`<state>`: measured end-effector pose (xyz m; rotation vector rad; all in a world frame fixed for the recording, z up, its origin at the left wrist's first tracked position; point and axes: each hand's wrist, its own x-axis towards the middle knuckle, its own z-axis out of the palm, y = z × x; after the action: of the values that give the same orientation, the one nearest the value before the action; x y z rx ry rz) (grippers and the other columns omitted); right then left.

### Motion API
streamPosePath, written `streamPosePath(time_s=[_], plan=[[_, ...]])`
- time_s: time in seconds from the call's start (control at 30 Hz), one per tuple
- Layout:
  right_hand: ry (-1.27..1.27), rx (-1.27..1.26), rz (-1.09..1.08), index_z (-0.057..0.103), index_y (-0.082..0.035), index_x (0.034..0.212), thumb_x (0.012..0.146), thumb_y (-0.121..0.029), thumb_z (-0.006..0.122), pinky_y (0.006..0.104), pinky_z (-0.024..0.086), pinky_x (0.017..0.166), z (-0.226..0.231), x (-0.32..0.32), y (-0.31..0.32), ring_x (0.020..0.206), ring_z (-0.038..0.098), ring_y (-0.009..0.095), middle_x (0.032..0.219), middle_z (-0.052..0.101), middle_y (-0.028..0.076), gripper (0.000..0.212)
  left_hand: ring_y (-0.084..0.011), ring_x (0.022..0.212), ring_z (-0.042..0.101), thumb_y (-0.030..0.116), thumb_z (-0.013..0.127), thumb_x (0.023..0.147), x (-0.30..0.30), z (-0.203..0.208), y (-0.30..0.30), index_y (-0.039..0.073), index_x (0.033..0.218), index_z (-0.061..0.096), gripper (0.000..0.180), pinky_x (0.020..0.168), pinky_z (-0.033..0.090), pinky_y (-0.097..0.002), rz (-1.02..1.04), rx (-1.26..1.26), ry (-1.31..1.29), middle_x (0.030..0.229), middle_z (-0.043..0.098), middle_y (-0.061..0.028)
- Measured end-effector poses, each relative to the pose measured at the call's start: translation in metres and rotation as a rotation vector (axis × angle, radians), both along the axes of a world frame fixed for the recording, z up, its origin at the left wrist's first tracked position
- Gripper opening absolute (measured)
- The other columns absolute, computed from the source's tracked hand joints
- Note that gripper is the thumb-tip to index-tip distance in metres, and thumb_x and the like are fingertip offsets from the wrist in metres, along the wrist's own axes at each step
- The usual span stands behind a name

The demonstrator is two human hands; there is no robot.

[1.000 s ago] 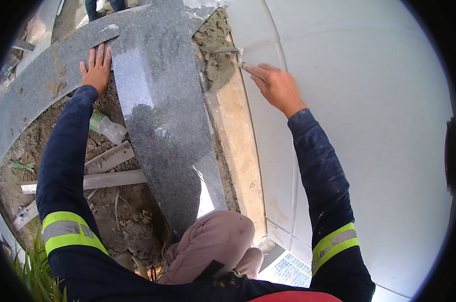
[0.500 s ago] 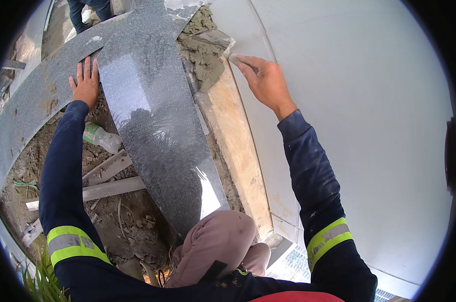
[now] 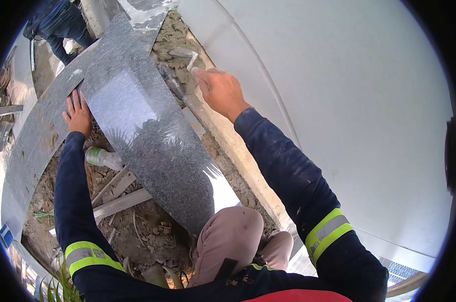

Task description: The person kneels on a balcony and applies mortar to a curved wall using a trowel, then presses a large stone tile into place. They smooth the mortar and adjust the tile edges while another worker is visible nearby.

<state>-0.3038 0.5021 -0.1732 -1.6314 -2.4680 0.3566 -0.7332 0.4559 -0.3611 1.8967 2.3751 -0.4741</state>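
Observation:
My right hand [image 3: 220,91] is closed round the handle of a trowel [image 3: 183,52]. Its blade lies against wet grey mortar [image 3: 163,40] spread along the gap between a stone slab and the pale ledge. My left hand [image 3: 78,115] is laid flat with fingers spread at the edge of the curved grey stone border [image 3: 34,136], close to where the slab meets it. The long speckled grey slab [image 3: 152,146] runs between my two arms down to my knee, with light and shadow reflected on its polished top.
Beneath the slab's left side lie a plastic bottle [image 3: 104,158], strips of wood [image 3: 122,204] and loose soil [image 3: 157,236]. A large smooth white surface [image 3: 359,126] rises on the right beyond the pale ledge [image 3: 238,156]. Another person's legs [image 3: 61,32] stand at the upper left.
The view has turned, shifting the slab's far end leftward. My right hand and the trowel have moved in over the mortar, with the blade lower on it. My left hand stays at the border.

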Motion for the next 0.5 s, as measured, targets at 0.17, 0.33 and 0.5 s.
streamPosePath(time_s=[0.17, 0.33, 0.5], plan=[[0.033, 0.044, -0.043, 0.074, -0.013, 0.127, 0.102, -0.02, 0.061, 0.0484, 0.056, 0.076, 0.005, 0.006, -0.015, 0.087, 0.07, 0.039, 0.107, 0.074, 0.015, 0.029, -0.0418, 0.162, 0.005, -0.003, 0.045, 0.1, 0.01, 0.012, 0.002, 0.01, 0.169, 0.009, 0.078, 0.121, 0.017, -0.0726, -0.001, -0.054, 0.017, 0.177, -0.005, -0.01], [0.101, 0.027, -0.06, 0.074, -0.011, 0.126, 0.101, -0.02, 0.062, 0.0473, 0.056, 0.077, -0.006, 0.002, -0.011, 0.088, 0.07, 0.04, 0.111, 0.075, 0.017, 0.029, -0.0417, 0.162, 0.005, -0.003, 0.045, 0.1, 0.009, 0.01, 0.001, 0.011, 0.169, 0.009, 0.079, 0.122, 0.017, -0.0722, 0.007, -0.055, 0.027, 0.177, -0.005, -0.0099], [0.06, -0.05, -0.034, 0.075, -0.007, 0.124, 0.1, -0.02, 0.064, 0.047, 0.055, 0.078, 0.004, 0.005, 0.001, 0.088, 0.07, 0.041, 0.108, 0.075, 0.02, 0.029, -0.0416, 0.162, 0.004, -0.003, 0.046, 0.099, 0.006, 0.009, 0.001, 0.013, 0.169, 0.006, 0.082, 0.122, 0.017, -0.0722, 0.028, -0.041, 0.006, 0.177, -0.005, -0.0098]])
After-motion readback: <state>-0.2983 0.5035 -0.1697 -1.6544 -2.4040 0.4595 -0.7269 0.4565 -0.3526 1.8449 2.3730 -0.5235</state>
